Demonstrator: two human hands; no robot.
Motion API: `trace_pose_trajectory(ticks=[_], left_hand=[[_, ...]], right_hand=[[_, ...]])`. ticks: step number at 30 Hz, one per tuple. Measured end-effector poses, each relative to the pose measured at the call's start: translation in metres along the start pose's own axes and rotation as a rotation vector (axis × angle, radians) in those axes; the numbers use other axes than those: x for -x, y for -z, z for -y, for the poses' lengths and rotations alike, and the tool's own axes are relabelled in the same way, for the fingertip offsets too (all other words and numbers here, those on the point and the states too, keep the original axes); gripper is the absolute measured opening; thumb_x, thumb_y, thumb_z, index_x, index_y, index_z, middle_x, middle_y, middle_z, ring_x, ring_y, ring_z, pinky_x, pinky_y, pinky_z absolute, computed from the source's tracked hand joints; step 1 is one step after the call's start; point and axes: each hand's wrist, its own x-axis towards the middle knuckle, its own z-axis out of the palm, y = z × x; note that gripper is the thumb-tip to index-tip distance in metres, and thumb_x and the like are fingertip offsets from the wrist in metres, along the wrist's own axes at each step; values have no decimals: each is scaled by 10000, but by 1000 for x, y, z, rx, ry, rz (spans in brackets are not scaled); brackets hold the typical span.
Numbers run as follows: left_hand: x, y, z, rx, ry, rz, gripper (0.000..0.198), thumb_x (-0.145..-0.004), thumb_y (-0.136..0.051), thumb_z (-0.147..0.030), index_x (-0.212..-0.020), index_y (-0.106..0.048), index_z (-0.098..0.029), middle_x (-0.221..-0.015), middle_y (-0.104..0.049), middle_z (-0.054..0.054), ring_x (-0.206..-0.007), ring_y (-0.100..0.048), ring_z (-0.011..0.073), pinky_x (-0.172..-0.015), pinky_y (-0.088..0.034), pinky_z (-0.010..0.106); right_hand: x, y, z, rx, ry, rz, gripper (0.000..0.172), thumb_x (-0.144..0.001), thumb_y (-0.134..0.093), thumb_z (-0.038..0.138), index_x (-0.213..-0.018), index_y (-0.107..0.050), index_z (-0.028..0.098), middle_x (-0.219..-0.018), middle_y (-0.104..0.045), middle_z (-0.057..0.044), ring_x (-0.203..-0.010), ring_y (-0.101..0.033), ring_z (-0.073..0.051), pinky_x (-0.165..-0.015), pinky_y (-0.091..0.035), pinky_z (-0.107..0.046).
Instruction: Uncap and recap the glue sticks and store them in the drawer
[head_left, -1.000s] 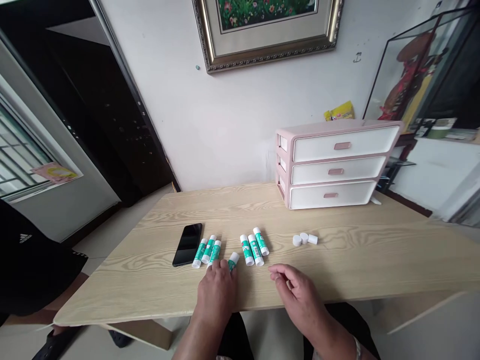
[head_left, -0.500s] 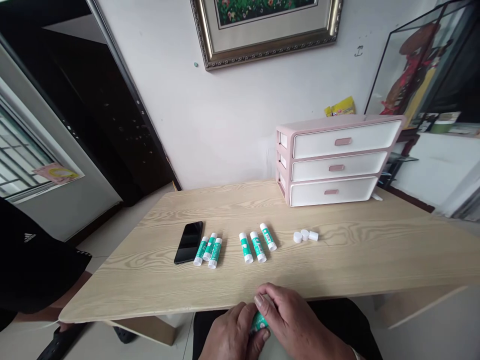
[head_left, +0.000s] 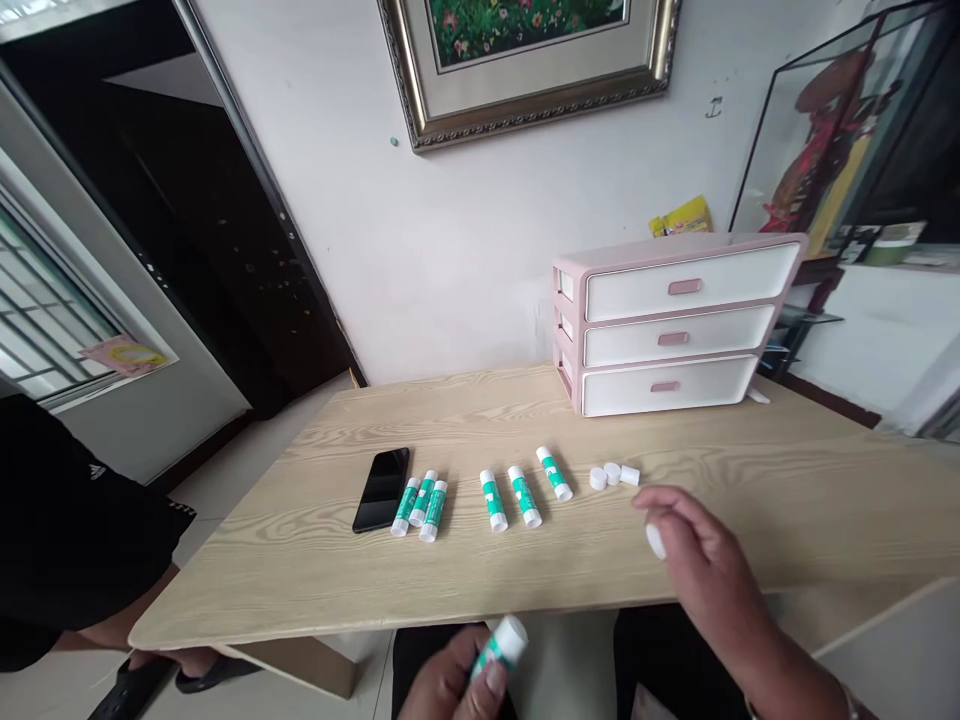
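My left hand [head_left: 457,680], low at the table's front edge, is closed around a green and white glue stick [head_left: 501,645], its white end tilted up. Further right, my right hand [head_left: 701,560] hovers over the table's front part, pinching a small white cap [head_left: 655,541] between thumb and fingers. Three white caps [head_left: 613,473] lie grouped beyond it. Three glue sticks [head_left: 524,497] lie spaced apart in the middle of the table. To their left, another three glue sticks [head_left: 422,498] lie close together.
A black phone [head_left: 381,489] lies beside the left group. At the back right of the wooden table [head_left: 300,560] stands a pink and white drawer unit [head_left: 675,340] with a yellow packet [head_left: 682,216] behind its top. A person in black clothes [head_left: 75,530] is at the left.
My hands have come apart: the right moved right and up with a white cap, while the left kept the glue stick. Two middle glue sticks have rolled slightly right.
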Motion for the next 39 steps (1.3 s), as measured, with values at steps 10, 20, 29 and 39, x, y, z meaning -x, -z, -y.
trace_pose_trajectory(ticks=[10, 20, 29, 39], left_hand=[[-92, 6, 5, -996, -120, -680, 239, -1002, -473, -226, -1205, -586, -172, -1110, -759, 135, -915, -753, 256, -703, -564, 318], [-115, 19, -4, -1108, -103, -631, 203, -988, -470, -172, -1076, -653, -187, -990, -708, 129, -1052, -681, 310, -977, -519, 460], [-113, 26, -3, -1101, -133, -663, 164, -987, -491, -208, -1012, -653, -198, -1038, -690, 141, -1162, -637, 331, -1017, -490, 460], [-122, -6, -8, -747, -135, -511, 257, -1013, -519, -344, -1206, -591, -191, -1221, -676, 130, -1094, -690, 269, -901, -525, 374]], right_hand=[[-8, -16, -55, 133, -21, -112, 299, -906, -476, 420, -963, -686, 214, -664, -617, 7, -579, -541, -178, -580, -460, -281], [-6, -12, -57, 109, -69, -77, 283, -926, -478, 424, -959, -669, 218, -648, -590, 12, -574, -507, -178, -567, -431, -285], [-11, -13, -63, 155, -102, -45, 379, -961, -471, 521, -1052, -664, 209, -679, -622, 8, -605, -557, -188, -603, -440, -296], [-45, 8, -69, 433, -88, 4, 404, -883, -616, 496, -1172, -651, 217, -954, -751, -64, -795, -699, -235, -715, -497, -341]])
